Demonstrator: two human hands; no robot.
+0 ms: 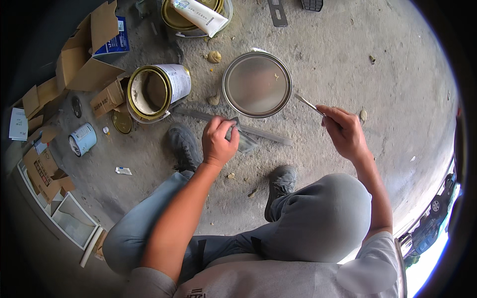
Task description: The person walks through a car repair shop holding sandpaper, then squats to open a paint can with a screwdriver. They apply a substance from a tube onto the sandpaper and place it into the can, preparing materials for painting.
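My left hand [220, 141] is closed, fingers pinched round a thin greyish flat piece like a scraper blade [247, 142], whose free edge points right. My right hand [345, 130] grips a slim metal tool with a flattened tip, perhaps a flat screwdriver [307, 103]. Its handle end is hidden in the fingers. The tip points up and left, just right of a round metal can [257, 84] that has a shiny lid on top; it appears apart from the rim. Beneath and beside my left hand, a long flat metal strip [268, 134] lies on the floor.
An open can with a pale label [180, 82] tilts at the left. Beyond it, a white tube [201, 17] rests on another can. Cardboard boxes [79, 62], a small blue can [83, 138] and a gold lid [122, 121] lie farther left. My shoes [185, 146] flank the strip.
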